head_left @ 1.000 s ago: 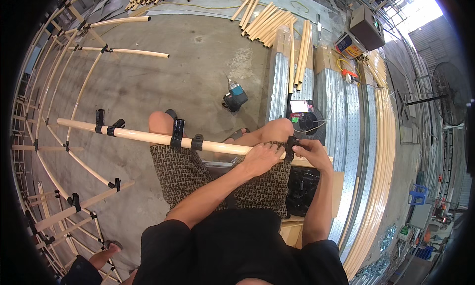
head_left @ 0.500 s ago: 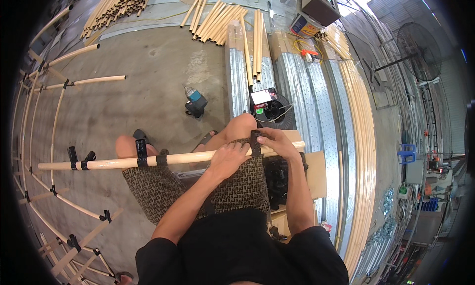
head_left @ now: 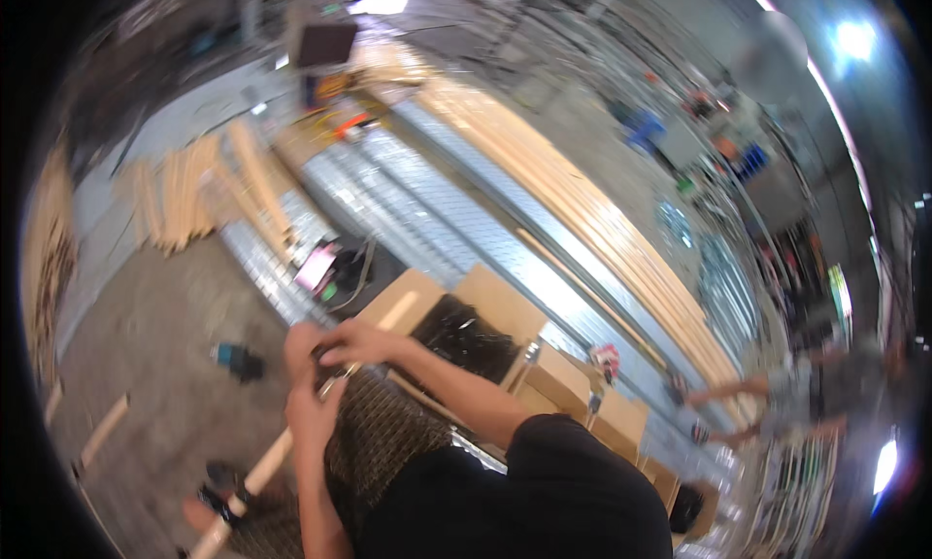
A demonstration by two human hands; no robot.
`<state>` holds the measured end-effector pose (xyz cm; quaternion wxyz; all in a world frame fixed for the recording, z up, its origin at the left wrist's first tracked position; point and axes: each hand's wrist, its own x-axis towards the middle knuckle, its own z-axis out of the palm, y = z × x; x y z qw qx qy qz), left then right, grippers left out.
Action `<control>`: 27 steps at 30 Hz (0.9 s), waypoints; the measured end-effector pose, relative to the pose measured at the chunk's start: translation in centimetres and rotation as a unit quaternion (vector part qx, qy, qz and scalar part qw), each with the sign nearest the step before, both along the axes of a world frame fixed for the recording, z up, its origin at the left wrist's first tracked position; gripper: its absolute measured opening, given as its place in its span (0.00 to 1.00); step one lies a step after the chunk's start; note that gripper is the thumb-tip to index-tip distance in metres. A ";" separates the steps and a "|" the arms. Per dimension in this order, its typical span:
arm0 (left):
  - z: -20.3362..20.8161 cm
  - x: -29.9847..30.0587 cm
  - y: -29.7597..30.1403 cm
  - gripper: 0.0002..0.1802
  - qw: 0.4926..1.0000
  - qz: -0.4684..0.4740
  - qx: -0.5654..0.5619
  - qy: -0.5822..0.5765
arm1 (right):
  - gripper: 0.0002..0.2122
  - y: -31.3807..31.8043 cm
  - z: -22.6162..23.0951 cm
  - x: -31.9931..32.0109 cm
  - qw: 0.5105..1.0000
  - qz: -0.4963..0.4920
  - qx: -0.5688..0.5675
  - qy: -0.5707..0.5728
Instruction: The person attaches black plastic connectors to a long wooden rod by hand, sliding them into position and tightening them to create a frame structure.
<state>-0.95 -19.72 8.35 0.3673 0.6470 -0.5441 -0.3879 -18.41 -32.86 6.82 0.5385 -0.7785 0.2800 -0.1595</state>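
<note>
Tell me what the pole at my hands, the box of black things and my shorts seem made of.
The pole looks smooth and tan, perhaps plastic or coated metal. The box seems matte cardboard, given its thin brown flaps. The shorts look like dull fabric, from their woven-looking pattern.

Observed left hand [head_left: 313, 408] wrapped around slanting cream pole [head_left: 270, 465]; right hand [head_left: 361, 345] just above, fingers at the same pole, grip detail blurred. Noted black fitting [head_left: 231, 507] on the pole's lower stretch. Found open carton [head_left: 507, 302] holding black pieces [head_left: 466, 340]. Recorded teal-and-black drill [head_left: 240, 362] on concrete floor [head_left: 165, 336]; farther off, metal strips [head_left: 408, 190] alongside tan poles [head_left: 582, 200].
</note>
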 end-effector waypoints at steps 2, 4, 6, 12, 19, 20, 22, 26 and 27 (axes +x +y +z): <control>-0.3 0.9 -1.8 0.22 0.994 -0.036 0.016 0.106 | 0.20 0.3 0.4 0.3 0.999 -0.018 0.007 -0.029; -1.0 1.2 -2.9 0.21 0.979 -0.070 0.002 0.191 | 0.17 0.4 0.2 0.3 0.999 -0.029 0.013 -0.016; -1.4 1.1 -3.5 0.20 0.967 -0.078 0.004 0.244 | 0.16 0.3 -0.1 -0.1 0.998 -0.046 0.035 -0.039; -3.3 2.1 -3.9 0.21 0.971 -0.026 0.088 0.219 | 0.15 1.7 -0.9 0.0 0.992 -0.104 0.037 -0.053; -4.3 -0.6 -5.2 0.24 0.963 -0.015 0.062 0.262 | 0.17 2.4 -1.3 -2.0 0.986 -0.152 -0.040 -0.050; -4.1 -1.2 -5.5 0.24 0.969 -0.019 0.035 0.244 | 0.17 2.6 -1.4 -2.3 0.983 -0.161 -0.084 -0.028; -3.7 -2.0 -5.9 0.24 0.981 -0.022 0.001 0.191 | 0.17 3.2 -0.4 -2.5 0.975 -0.189 -0.112 0.041; -5.3 -2.2 -6.9 0.25 0.984 -0.049 -0.037 0.166 | 0.11 5.7 1.0 -2.2 0.909 -0.301 -0.273 0.093; -6.1 -1.9 -7.4 0.26 0.985 -0.047 -0.045 0.161 | 0.09 6.3 1.2 -2.0 0.929 -0.307 -0.190 0.085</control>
